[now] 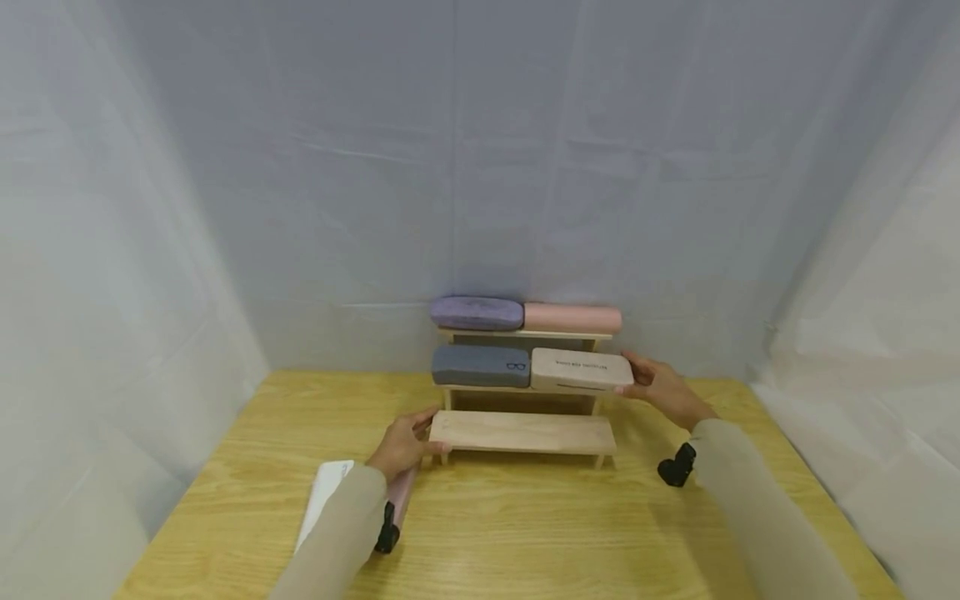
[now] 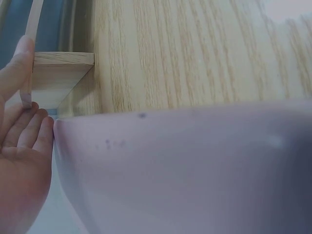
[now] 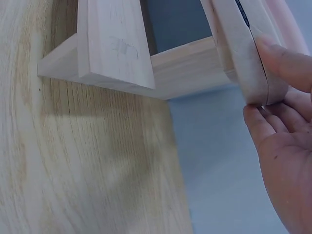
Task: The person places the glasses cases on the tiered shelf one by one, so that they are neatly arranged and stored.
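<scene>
A three-tier wooden shelf (image 1: 522, 430) stands on the table. My left hand (image 1: 399, 448) pinches the left end of its lowest board, thumb on one face and fingers on the other in the left wrist view. On the middle tier, my right hand (image 1: 663, 392) grips the right end of a beige glasses case (image 1: 581, 369) with printed lettering. In the right wrist view the thumb lies on one half of that case (image 3: 256, 58), across its seam from the fingertips. A blue glasses case (image 1: 480, 367) with a spectacles mark sits just left of it.
The top tier bears a purple case (image 1: 476, 312) and a pink case (image 1: 572, 317). Under the left forearm lie a white case (image 1: 326, 492) and a mauve case (image 2: 185, 170), partly hidden. White sheeting (image 1: 525, 167) hangs behind the wooden table (image 1: 525, 533).
</scene>
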`<state>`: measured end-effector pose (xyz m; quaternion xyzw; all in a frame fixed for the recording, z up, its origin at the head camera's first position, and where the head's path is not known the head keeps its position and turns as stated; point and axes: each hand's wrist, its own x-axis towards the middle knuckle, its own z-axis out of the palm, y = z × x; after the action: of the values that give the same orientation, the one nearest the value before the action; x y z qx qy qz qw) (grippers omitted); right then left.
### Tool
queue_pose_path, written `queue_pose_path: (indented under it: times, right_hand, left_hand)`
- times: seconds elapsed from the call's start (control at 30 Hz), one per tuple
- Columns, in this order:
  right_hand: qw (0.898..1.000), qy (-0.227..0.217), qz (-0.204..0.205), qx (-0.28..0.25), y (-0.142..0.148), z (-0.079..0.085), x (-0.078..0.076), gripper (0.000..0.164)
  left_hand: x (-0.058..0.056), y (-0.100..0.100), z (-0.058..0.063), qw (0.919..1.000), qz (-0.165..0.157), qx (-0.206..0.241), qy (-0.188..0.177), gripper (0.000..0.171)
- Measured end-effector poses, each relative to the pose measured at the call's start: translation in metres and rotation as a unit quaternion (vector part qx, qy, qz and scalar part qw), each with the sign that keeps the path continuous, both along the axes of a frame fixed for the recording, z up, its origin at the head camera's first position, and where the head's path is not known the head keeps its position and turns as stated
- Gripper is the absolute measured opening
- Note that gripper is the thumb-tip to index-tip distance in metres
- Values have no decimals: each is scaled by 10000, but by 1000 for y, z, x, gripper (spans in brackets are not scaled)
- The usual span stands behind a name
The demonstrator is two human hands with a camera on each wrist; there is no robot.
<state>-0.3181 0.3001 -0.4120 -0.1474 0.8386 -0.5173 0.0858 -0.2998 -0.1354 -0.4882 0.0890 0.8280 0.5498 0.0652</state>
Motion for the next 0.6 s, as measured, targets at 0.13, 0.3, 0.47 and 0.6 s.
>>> queue_pose_path:
  times: [0.13, 0.3, 0.47, 0.6]
  right_hand:
    - [9999, -25, -94, 55, -1, -1, 0, 88]
    - [9999, 35, -130, -58, -2, -3, -1, 86]
    - [9998, 121, -178, -49, -6, -3, -1, 85]
    - [9997, 145, -195, -60, -9, -4, -3, 83]
  left_hand:
    - [1, 0, 2, 10000, -19, -6, 21, 76]
    - [2, 1, 3, 10000, 4, -16, 37, 76]
    - [2, 1, 4, 10000, 40, -24, 24, 76]
    - [2, 0, 3, 10000, 30, -34, 60, 76]
